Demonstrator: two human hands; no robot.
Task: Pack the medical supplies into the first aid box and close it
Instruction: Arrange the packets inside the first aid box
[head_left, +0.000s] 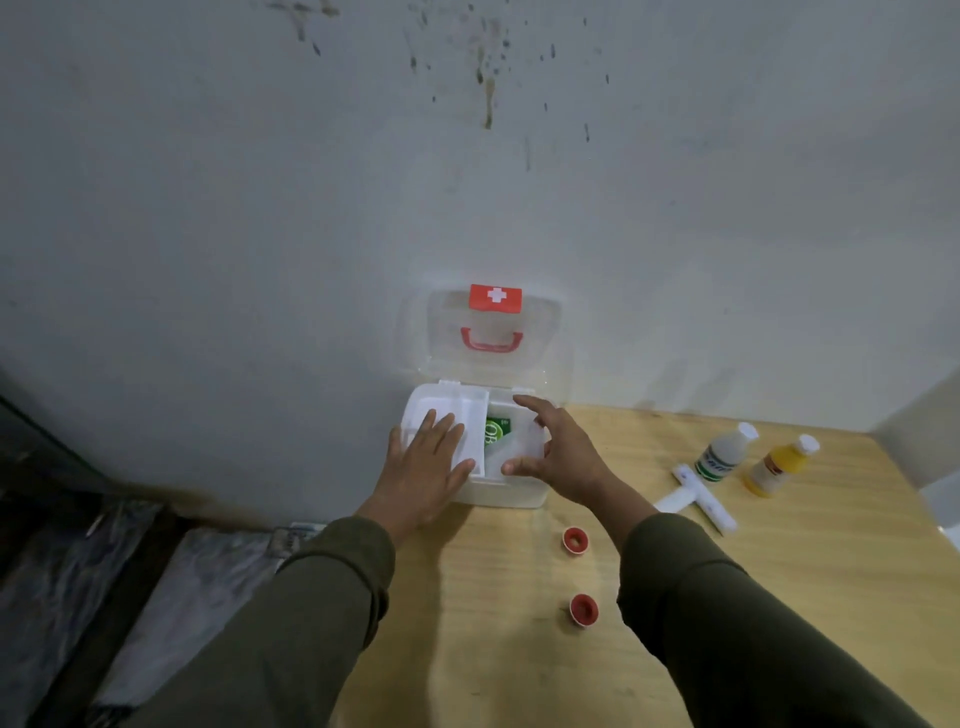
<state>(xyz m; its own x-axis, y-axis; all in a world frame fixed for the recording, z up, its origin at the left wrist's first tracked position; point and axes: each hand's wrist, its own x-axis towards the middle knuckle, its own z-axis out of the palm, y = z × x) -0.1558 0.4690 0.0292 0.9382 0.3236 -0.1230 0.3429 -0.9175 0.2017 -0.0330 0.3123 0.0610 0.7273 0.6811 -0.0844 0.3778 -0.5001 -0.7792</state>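
Nearest you, right of your hands: two red tape rolls (575, 540) on the wooden table (519, 649). Your left hand (426, 467) lies flat, fingers spread, on the white inner tray (441, 410) of the first aid box (514, 496). Your right hand (561, 452) hovers open over the box, empty; a green packet (496, 432) lies between the hands. Beyond them, the lid (493, 332) stands upright. Far right: a white divider piece (696, 499), a white bottle (724, 452), a yellow bottle (782, 465).

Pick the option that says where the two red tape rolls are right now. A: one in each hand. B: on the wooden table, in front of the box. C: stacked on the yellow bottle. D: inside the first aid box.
B: both red tape rolls lie on the bare wooden table in front of the open first aid box, clear of both hands.
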